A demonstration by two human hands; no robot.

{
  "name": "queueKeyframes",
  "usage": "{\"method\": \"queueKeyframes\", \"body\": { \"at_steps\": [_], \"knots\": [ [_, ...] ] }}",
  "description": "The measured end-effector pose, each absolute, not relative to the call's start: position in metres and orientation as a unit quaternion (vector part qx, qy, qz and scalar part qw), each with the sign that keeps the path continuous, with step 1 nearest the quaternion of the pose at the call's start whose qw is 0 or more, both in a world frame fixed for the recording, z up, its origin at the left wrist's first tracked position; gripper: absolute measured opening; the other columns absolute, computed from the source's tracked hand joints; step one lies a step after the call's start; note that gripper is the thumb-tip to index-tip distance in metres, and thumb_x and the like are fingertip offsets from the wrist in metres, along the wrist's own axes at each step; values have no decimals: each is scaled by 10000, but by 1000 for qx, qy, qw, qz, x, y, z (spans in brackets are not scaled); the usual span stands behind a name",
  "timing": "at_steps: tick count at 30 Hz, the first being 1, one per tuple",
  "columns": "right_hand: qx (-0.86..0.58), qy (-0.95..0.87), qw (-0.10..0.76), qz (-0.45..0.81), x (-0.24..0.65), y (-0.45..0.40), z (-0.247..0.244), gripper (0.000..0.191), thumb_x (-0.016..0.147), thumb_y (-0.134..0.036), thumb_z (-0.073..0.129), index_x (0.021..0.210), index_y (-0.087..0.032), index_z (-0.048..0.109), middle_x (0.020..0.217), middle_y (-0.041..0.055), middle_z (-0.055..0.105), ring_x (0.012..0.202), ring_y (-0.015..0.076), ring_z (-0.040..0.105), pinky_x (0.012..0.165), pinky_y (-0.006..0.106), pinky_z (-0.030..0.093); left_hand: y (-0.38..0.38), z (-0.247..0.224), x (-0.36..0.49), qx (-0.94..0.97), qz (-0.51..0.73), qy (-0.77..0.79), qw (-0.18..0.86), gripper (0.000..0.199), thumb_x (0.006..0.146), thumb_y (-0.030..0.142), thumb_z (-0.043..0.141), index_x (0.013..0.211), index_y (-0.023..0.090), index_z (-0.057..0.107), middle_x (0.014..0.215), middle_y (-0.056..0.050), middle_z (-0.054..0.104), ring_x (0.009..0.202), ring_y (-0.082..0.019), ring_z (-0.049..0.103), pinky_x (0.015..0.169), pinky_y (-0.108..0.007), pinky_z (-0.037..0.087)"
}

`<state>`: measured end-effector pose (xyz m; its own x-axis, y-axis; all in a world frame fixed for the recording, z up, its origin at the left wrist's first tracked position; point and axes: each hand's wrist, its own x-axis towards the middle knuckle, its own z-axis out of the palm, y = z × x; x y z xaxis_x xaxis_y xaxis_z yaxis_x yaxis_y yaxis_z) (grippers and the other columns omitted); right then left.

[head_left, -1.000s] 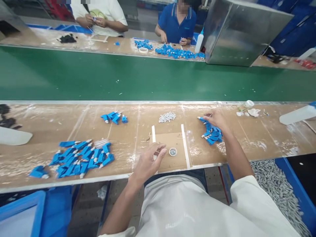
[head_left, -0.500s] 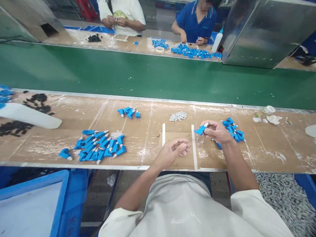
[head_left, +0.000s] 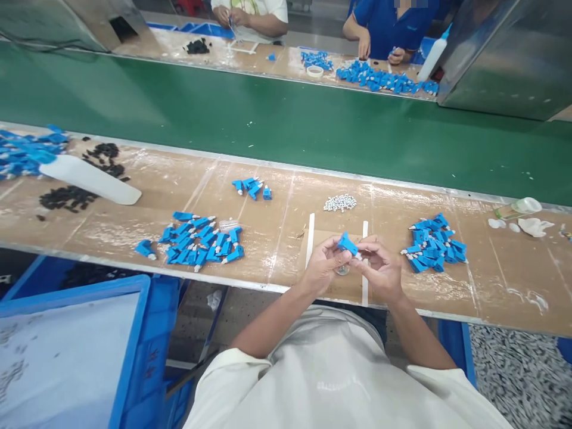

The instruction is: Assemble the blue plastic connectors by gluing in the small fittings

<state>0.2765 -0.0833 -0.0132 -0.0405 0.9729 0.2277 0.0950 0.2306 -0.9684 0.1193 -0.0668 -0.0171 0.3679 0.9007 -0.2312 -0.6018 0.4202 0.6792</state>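
A blue piece with a white tip [head_left: 347, 244] is held between my two hands, above the strip of table between two white tape lines. My left hand [head_left: 324, 265] pinches its left side. At its white tip are the closed fingers of my right hand [head_left: 379, 268]. Just below the piece a small clear round object [head_left: 342, 270] shows partly. Behind my hands lies a heap of small white parts [head_left: 340, 202]. Blue pieces are piled to the right [head_left: 434, 243] and to the left [head_left: 203, 239], with a smaller group [head_left: 252, 187] farther back.
A white bottle [head_left: 96, 177] lies at the left by black parts [head_left: 67, 198]. A clear jar [head_left: 521, 207] lies at the right. Beyond the green belt [head_left: 286, 125], two people work at another table. A blue crate [head_left: 152, 333] stands at lower left.
My right hand has brought the blue piece left and down to my left hand, whose fingers have closed on it. The camera view has shifted.
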Motion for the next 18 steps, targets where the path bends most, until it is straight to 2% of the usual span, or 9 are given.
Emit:
{"method": "queueKeyframes", "body": {
  "at_steps": [4,8,12,15,18],
  "knots": [
    [-534,-586,450,411,307,-69,-20,333,782,-502,813,992,-249,756,975,56,661,772,182,633,687,331,560,-62,-31,92,263,519,358,730,507,504,458,985,829,165,729,836,-44,738,751,-148,666,703,-260,523],
    [-628,-618,379,283,330,-28,-25,282,841,-469,716,945,-209,751,924,67,704,768,203,642,735,358,555,-49,-43,63,259,537,373,711,485,565,442,961,895,146,765,811,-61,747,723,-143,672,634,-234,500],
    [-584,-743,262,195,318,18,-33,183,919,-288,602,937,-198,761,930,91,730,827,233,655,807,377,532,-36,-56,55,233,517,368,736,485,578,392,960,929,119,766,769,-45,720,659,-101,636,563,-197,450],
    [-530,-812,194,149,305,45,-38,261,960,-204,515,953,-173,775,971,126,732,913,253,661,861,378,511,-35,-66,57,220,513,378,738,542,546,335,978,996,129,759,737,-9,693,623,-83,612,551,-190,433],
    [-508,-834,166,141,300,61,-39,290,972,-201,500,950,-165,787,950,133,722,916,256,651,863,369,499,-38,-70,58,228,511,367,743,593,567,327,972,1084,143,749,752,2,686,633,-85,614,564,-196,434]
  ]
}}
